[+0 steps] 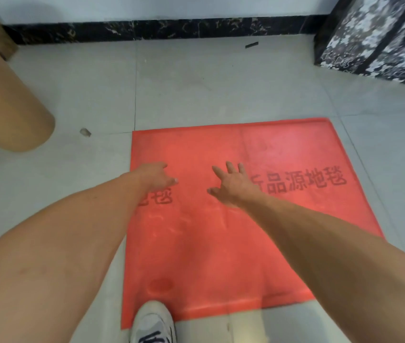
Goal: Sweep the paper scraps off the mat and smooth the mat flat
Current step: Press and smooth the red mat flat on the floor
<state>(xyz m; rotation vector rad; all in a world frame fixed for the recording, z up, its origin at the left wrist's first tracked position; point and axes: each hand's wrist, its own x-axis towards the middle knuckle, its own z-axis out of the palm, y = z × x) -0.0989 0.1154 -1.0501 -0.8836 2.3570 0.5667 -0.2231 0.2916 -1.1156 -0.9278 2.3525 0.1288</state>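
Note:
A red mat (pixel 283 149) with dark printed characters lies on the grey tiled floor. My left hand (pixel 155 178) rests near the mat's left edge, fingers curled loosely and holding nothing. Over the mat's middle is my right hand (pixel 231 186), palm down with its fingers spread, empty as well. I see no paper scraps on the mat. One small grey scrap (pixel 85 132) lies on the floor to the left of the mat's far corner.
A tan bin (pixel 11 115) with a yellow rim stands at the left. At the far right sits a black-and-white patterned box (pixel 379 40). A black baseboard (pixel 161 29) runs along the wall, with a small dark strip (pixel 251 45) on the floor below it. My white shoe (pixel 153 323) stands on the mat's near edge.

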